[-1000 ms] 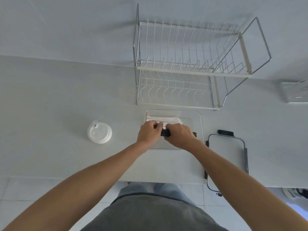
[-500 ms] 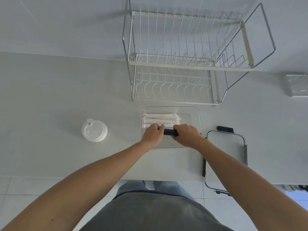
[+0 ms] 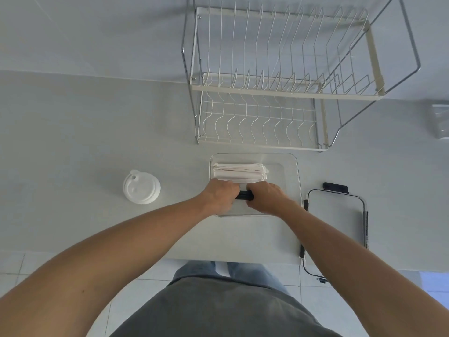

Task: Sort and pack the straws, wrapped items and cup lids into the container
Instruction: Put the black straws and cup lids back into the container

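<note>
A clear rectangular container sits on the white counter in front of me. A stack of paper-wrapped items lies along its far side. Both hands are inside the container, over its near half. My left hand and my right hand each grip an end of a bundle of black straws, of which only a short middle part shows between them. A stack of white cup lids stands on the counter to the left, apart from the container.
A two-tier wire dish rack stands right behind the container. The container's clear lid with black clips lies to the right, overhanging the counter's front edge. A small clear box sits at the far right.
Both hands have stayed on the black straws inside the container, shifting a little toward me. The view has tilted, so the rack and container look nearer.
</note>
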